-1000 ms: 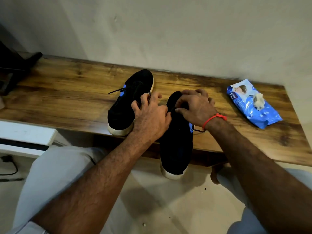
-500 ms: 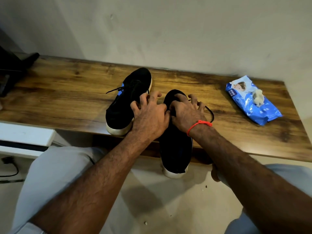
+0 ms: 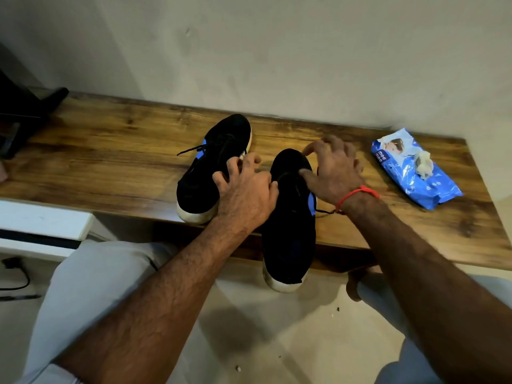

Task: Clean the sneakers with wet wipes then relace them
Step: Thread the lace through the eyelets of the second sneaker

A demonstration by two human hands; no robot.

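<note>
Two black sneakers on the wooden surface (image 3: 110,151). Near sneaker (image 3: 289,239) overhangs the front edge, heel toward the person. Left hand (image 3: 246,192) pinches its lace at the tongue. Right hand (image 3: 332,167) rests on its toe side, thumb pressed on the upper, fingers spread. Far sneaker (image 3: 210,164) lies just left. Wipes pack (image 3: 412,167) sits well right.
</note>
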